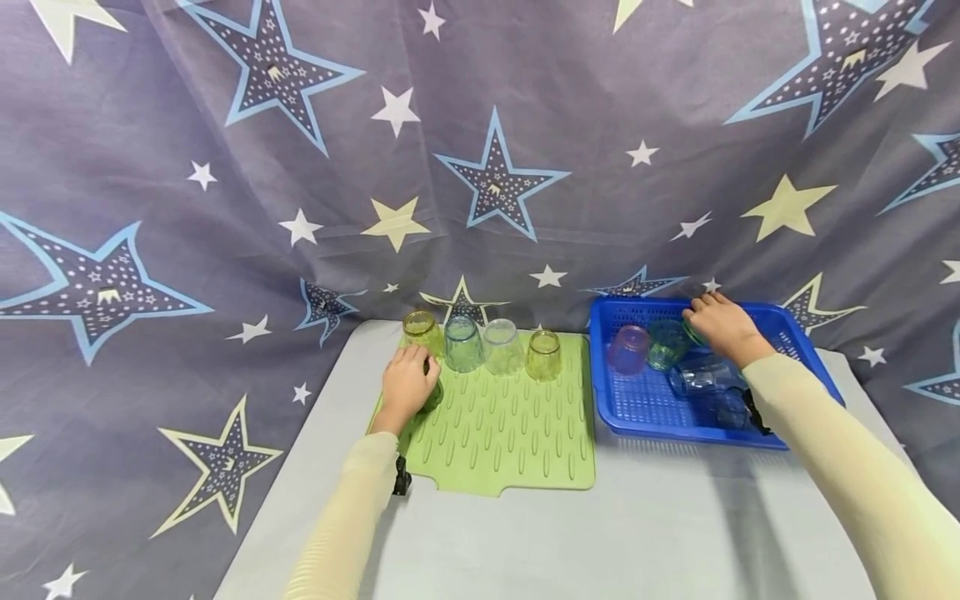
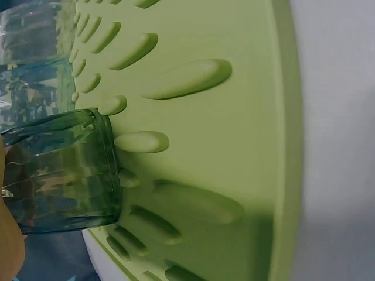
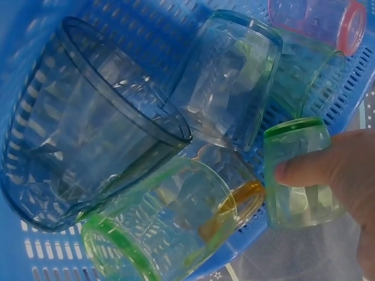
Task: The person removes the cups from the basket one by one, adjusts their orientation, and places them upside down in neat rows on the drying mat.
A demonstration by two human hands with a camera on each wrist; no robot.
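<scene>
My left hand (image 1: 407, 385) grips a green glass (image 2: 64, 175) at the left side of the green drying mat (image 1: 517, 442). In the left wrist view that glass's end is close to the mat's ridges. Behind it, a row of glasses lines the mat's back edge: a yellow glass (image 1: 422, 332), a blue glass (image 1: 463, 343), a clear glass (image 1: 503, 346) and an amber glass (image 1: 543, 356). Over the blue basket (image 1: 697, 433), my right hand (image 1: 726, 328) holds a light green glass (image 3: 299, 193), thumb across its side.
In the basket lie a pink glass (image 1: 628, 350), a green glass (image 1: 664, 344), a blue glass (image 1: 703, 375), a large bluish glass (image 3: 88, 134), a green-rimmed glass (image 3: 161, 222) and an orange-rimmed one (image 3: 249, 199). A star-patterned curtain (image 1: 465, 242) hangs behind the white table (image 1: 600, 533).
</scene>
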